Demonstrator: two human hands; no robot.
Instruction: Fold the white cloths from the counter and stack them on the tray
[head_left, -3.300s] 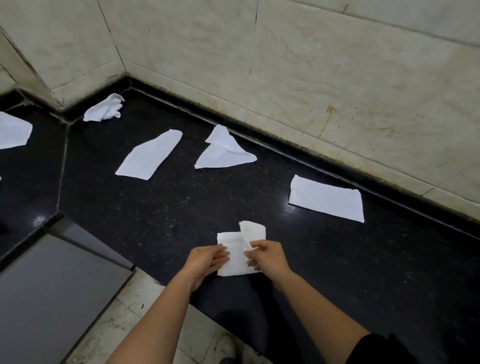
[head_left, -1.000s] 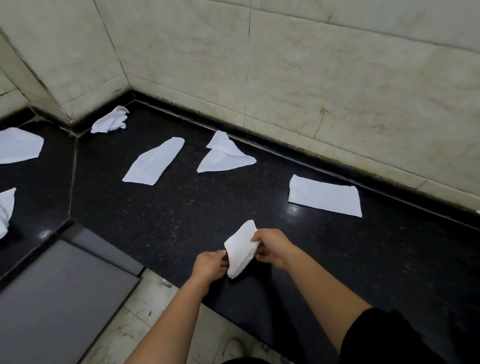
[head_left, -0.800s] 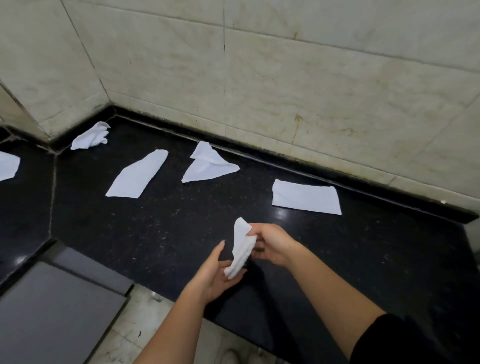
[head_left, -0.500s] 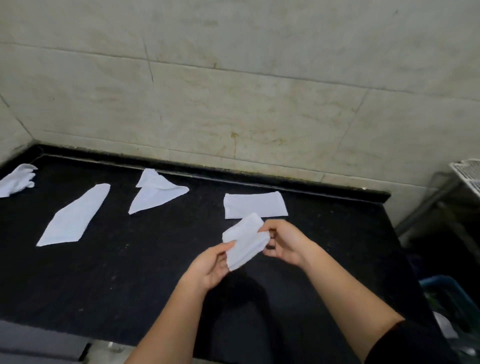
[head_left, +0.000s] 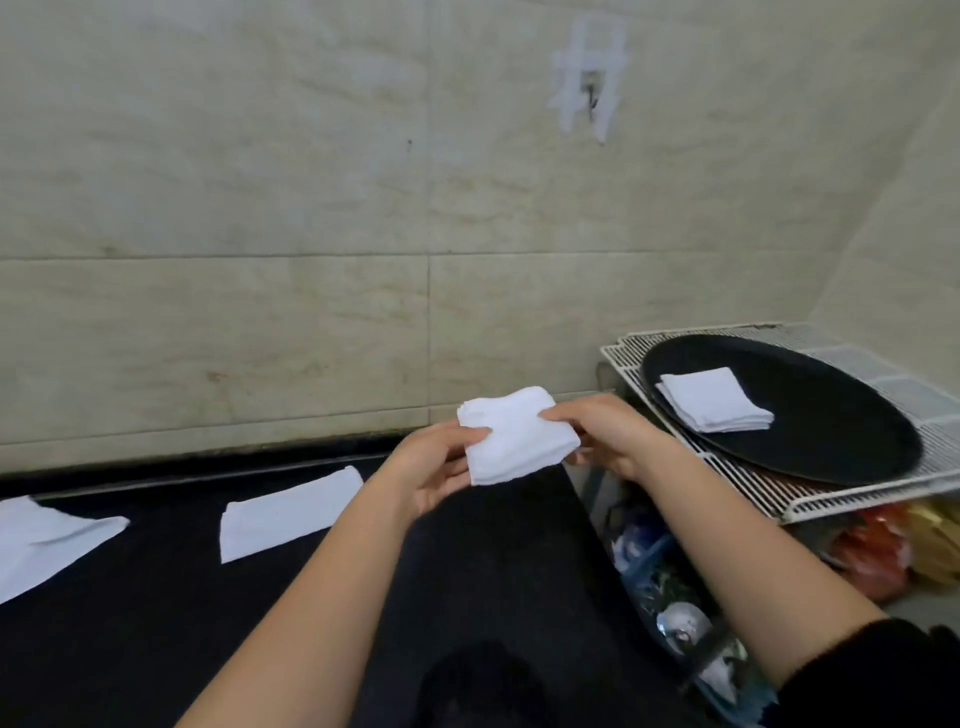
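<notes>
A small folded white cloth hangs in the air above the right end of the black counter. My left hand pinches its left edge and my right hand grips its right edge. To the right lies a round black tray on a white wire rack. A stack of folded white cloths sits on the tray's left part. Two more white cloths lie flat on the counter: a rectangular one and one at the left edge.
A beige tiled wall runs behind the counter, with a hook fixture high up. Below the rack, beside the counter's right end, stand a bin with rubbish and coloured bags.
The view has swung right, bringing the tray and rack into sight. Both hands have lifted the folded cloth off the counter and carried it rightward toward the tray.
</notes>
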